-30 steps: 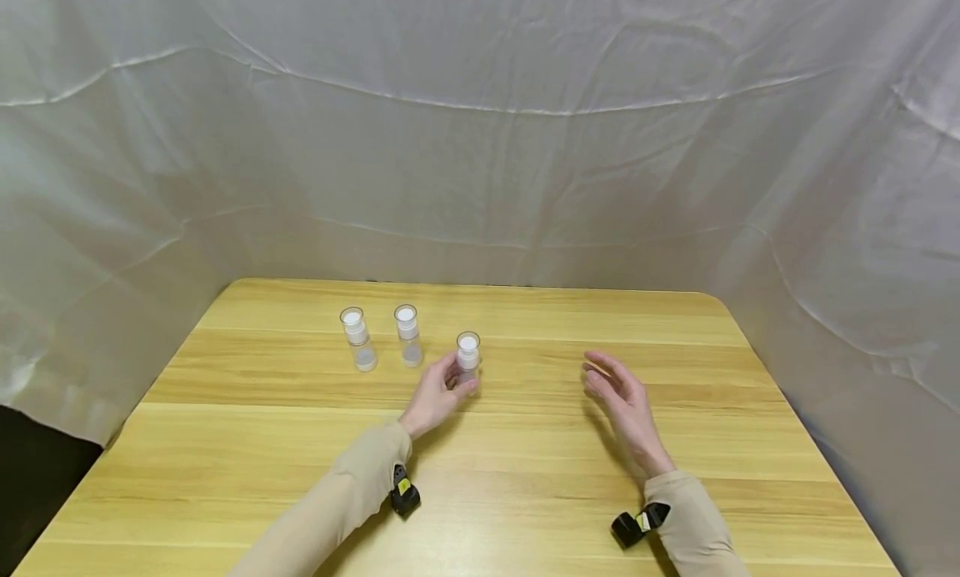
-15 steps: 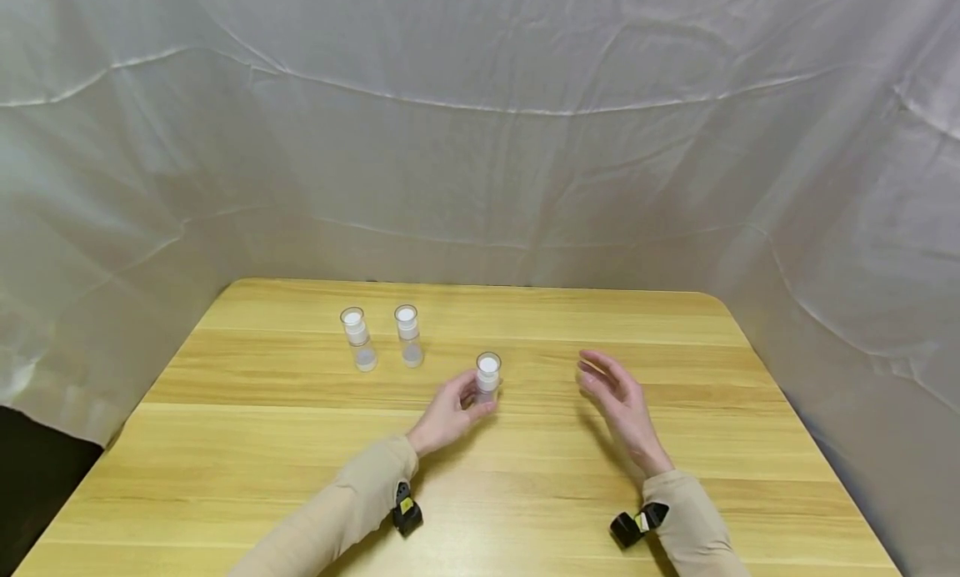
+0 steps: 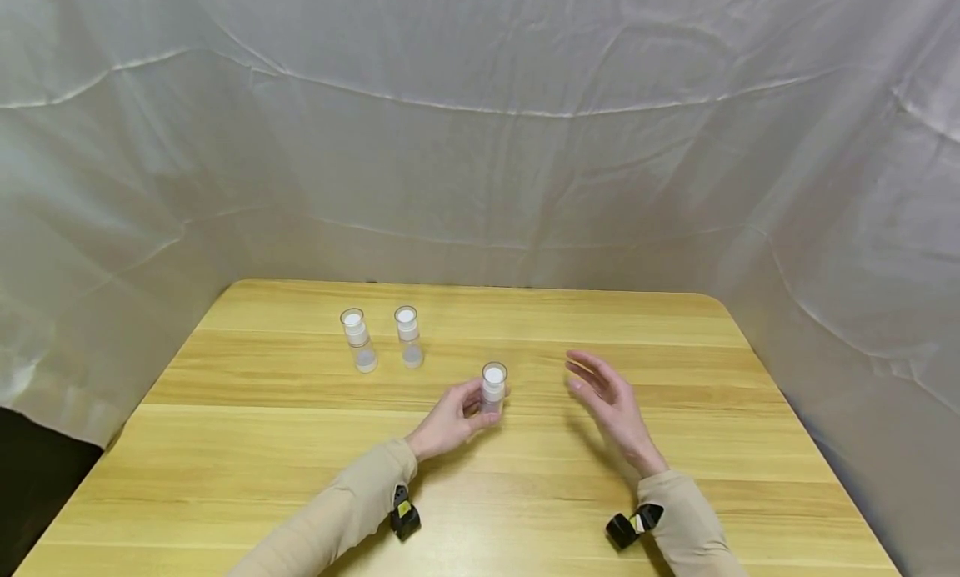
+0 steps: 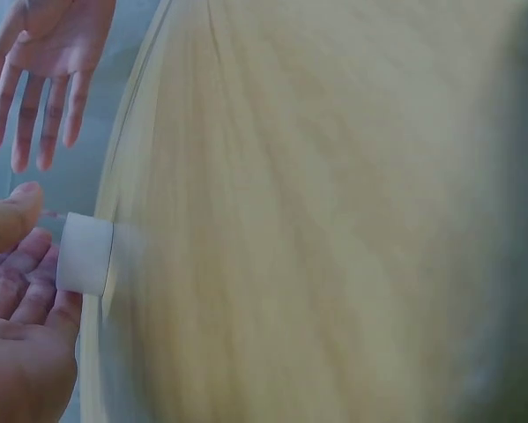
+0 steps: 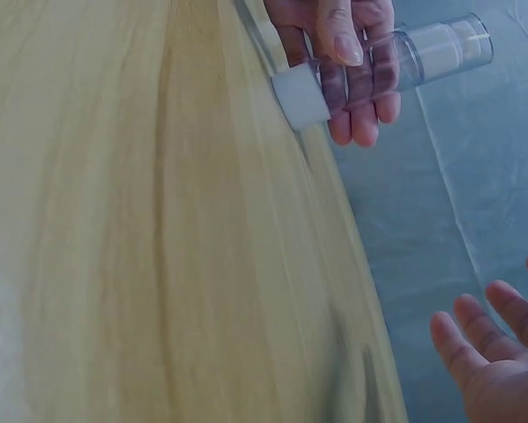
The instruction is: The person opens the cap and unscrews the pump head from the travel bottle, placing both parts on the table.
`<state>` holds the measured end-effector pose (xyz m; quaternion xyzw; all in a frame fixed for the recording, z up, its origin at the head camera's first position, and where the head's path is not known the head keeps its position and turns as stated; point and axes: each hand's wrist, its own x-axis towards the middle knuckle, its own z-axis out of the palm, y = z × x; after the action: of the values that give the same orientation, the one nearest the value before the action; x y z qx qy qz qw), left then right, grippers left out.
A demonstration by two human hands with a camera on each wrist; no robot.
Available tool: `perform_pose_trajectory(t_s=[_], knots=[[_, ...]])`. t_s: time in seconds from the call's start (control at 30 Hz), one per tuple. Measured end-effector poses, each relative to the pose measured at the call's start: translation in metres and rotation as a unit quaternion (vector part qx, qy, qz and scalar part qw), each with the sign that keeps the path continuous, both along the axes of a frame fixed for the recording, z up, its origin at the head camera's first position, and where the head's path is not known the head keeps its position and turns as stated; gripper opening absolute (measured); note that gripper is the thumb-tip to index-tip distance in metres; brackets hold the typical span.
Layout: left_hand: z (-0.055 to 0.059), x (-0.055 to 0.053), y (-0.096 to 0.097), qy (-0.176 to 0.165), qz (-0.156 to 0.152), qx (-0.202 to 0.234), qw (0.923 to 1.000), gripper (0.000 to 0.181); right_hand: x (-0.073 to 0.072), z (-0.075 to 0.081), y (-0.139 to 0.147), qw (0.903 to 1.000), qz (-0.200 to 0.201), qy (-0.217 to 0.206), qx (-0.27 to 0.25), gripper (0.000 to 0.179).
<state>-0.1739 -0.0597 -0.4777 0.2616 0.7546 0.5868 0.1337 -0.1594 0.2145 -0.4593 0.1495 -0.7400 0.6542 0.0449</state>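
A slim clear bottle [image 3: 492,386] with a white inner top under a transparent cap stands near the table's middle in the head view. My left hand [image 3: 447,420] holds it, thumb on the near side and fingers behind. Seen from the right wrist, the bottle [image 5: 437,49] shows a white base and see-through body, with the left thumb across it. From the left wrist, only its white base [image 4: 85,254] stands out beside the palm. My right hand [image 3: 611,403] hovers to the right of the bottle, fingers spread and slightly bent, holding nothing.
Two similar bottles stand upright toward the back left, one bottle [image 3: 357,340] left of the other bottle [image 3: 408,337]. The wooden table [image 3: 525,510] reaches back to a hanging pale curtain [image 3: 480,168], which also encloses both sides.
My left hand has brought the bottle toward me and to the right. My right hand has shifted slightly left. Both back bottles have stayed in place.
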Motion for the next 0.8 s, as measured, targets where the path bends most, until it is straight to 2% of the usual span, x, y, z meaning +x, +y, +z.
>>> perform_pose_trajectory(t_s=[0.27, 0.47, 0.8], knots=[[0.001, -0.001, -0.001, -0.009, -0.017, 0.007, 0.9998, 0.046, -0.002, 0.006, -0.014, 0.9971, 0.059, 0.045, 0.019, 0.053], [0.000, -0.002, -0.001, -0.009, -0.021, 0.003, 0.9997, 0.048, -0.004, 0.011, -0.027, 0.9919, 0.087, 0.073, 0.057, 0.060], [0.000, -0.003, -0.003, -0.016, -0.028, 0.007, 0.9994, 0.046, -0.008, 0.018, -0.049, 0.9830, 0.126, 0.106, 0.081, 0.063]])
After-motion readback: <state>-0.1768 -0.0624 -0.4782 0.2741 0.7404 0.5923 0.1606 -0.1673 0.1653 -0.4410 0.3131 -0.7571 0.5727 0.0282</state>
